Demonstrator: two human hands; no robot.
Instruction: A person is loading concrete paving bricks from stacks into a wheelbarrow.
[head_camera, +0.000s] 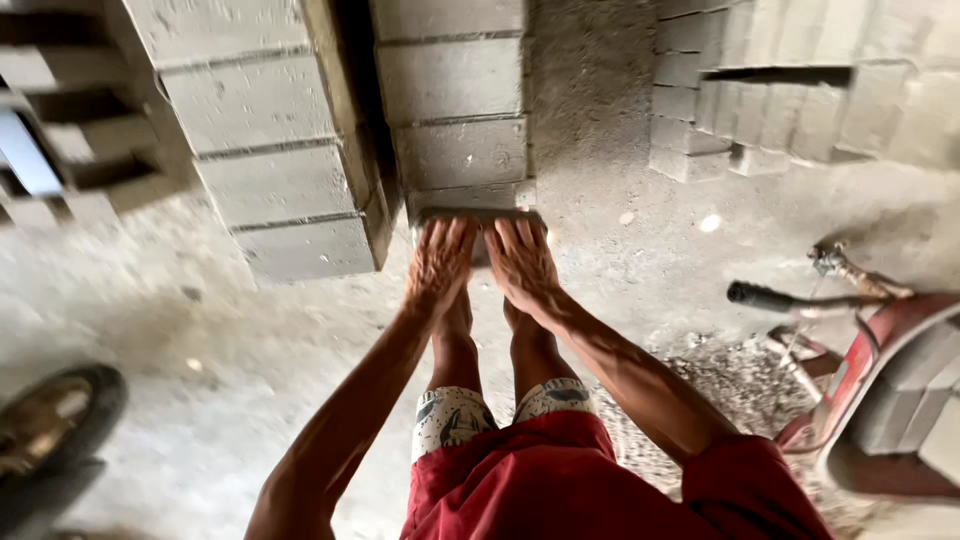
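The blocks look like grey concrete, matt and coarse-grained, with rough edges and thin dark joints between courses. The lowest block, under the left hand and right hand, has the same dull, gritty face. The floor is pale cement, dusty and uneven, with loose gravel scattered at the right. The shorts are red cloth, soft and matt, over patterned white fabric at the knees. The cart is red-painted metal, slightly glossy and worn, with a black handle that looks like rubber. The tyre is matt black rubber, dirty.
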